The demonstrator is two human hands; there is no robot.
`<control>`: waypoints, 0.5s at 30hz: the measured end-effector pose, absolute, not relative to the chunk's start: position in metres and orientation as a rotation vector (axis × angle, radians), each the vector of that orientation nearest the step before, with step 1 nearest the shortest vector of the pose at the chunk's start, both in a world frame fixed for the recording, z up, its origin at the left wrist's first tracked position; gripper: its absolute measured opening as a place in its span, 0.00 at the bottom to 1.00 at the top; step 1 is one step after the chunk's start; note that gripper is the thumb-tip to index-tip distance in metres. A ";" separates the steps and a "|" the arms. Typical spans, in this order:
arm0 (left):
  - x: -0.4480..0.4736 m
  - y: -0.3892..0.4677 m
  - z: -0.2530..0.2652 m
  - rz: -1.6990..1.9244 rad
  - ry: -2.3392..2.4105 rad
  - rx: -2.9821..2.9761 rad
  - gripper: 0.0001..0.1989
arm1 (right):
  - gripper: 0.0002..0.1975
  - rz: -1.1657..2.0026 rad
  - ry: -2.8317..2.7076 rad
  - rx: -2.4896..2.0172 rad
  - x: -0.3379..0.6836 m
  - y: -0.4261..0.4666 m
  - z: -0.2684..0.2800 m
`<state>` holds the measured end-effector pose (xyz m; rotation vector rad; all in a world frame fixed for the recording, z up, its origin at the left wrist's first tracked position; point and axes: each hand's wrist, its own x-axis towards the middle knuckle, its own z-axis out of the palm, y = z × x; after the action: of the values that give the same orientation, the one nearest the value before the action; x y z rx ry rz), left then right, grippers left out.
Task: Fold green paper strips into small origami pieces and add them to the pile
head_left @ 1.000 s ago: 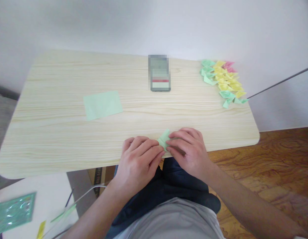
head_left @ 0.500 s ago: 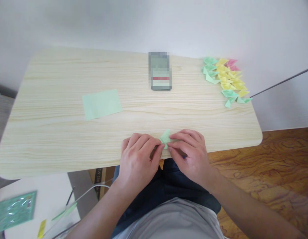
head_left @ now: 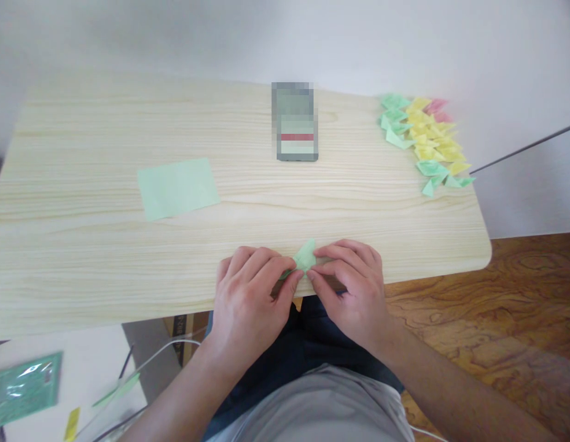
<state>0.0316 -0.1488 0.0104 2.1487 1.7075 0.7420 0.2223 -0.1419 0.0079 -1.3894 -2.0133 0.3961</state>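
head: left fingers (head_left: 287, 264), right fingers (head_left: 325, 268) pinch folded paper (head_left: 306, 254)

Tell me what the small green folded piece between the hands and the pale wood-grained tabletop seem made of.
Small green folded piece: probably thin, matte paper, judging by flat flaps and pointed tip. Pale wood-grained tabletop: wood or wood-look laminate, matte; visible grain lines cannot settle which.

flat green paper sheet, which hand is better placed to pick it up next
Probably the left hand: the flat green paper sheet lies ahead of it, toward its own side, while the right hand is farther away. Both hands are at the folded green paper, though.
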 end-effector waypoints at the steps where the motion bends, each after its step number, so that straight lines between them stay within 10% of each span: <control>1: 0.031 -0.149 0.010 0.750 1.703 2.146 0.03 | 0.04 0.389 -2.007 -1.391 0.222 -0.142 0.007; 15: 0.028 -0.156 0.001 0.889 1.690 2.162 0.11 | 0.06 0.374 -2.034 -1.394 0.222 -0.142 0.007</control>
<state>0.0280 -0.1562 0.0013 2.1623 1.6902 0.8890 0.2223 -0.1424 0.0069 -1.3941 -2.0339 0.3739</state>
